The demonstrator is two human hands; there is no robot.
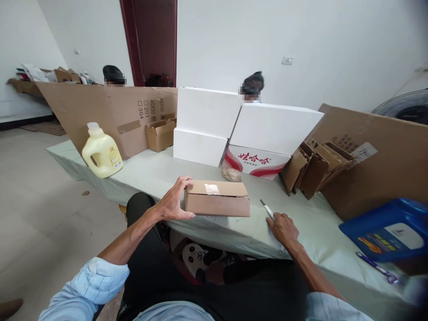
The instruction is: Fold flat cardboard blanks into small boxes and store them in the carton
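Note:
A small brown cardboard box point(217, 199) with a strip of clear tape on its lid lies near the front edge of the cloth-covered table point(157, 171). My left hand point(174, 203) grips its left end, thumb along the front and fingers over the top. To the right of the box, my right hand point(283, 227) rests on the cloth, closed around the handle of a thin white utility knife point(266, 209) that points away from me.
A yellow detergent jug point(102, 152) stands at the table's left. White foam boxes point(207, 125), a printed carton, flat cardboard sheets and folded cartons point(314, 167) line the back. A blue container point(391, 229) and a pen point(377, 267) lie right. Two people sit behind the boxes.

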